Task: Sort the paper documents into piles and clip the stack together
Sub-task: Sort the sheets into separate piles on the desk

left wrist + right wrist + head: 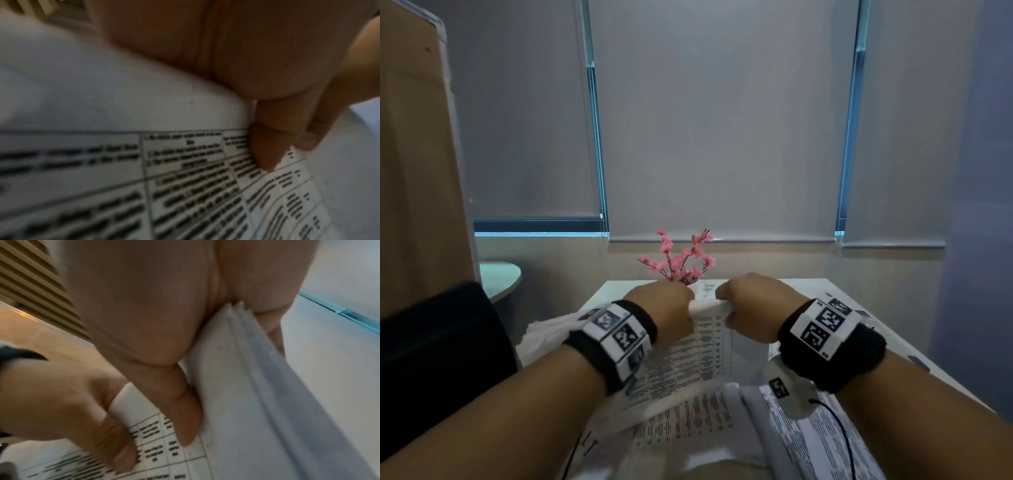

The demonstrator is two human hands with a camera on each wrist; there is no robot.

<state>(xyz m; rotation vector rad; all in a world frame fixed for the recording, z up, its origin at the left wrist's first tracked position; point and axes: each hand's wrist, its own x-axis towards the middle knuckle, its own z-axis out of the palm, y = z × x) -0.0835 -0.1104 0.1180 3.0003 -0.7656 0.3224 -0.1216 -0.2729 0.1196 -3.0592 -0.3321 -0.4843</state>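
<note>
A stack of printed paper sheets (709, 346) with tables of text stands tilted up from the white table (893, 346). Both hands hold its top edge. My left hand (671, 311) grips the left part of that edge, thumb on the printed face (267, 151). My right hand (753, 305) grips the right part, thumb on the front and fingers behind; the right wrist view shows several sheet edges (238, 316) pinched in it. More printed sheets (688, 421) lie loose in front of the stack. No clip is visible.
A small white pot of pink artificial blossoms (681, 263) stands just behind the hands. A dark chair back (438, 346) is at the left. Crumpled white paper (544, 335) lies left of the stack. Closed blinds (722, 120) cover the windows behind.
</note>
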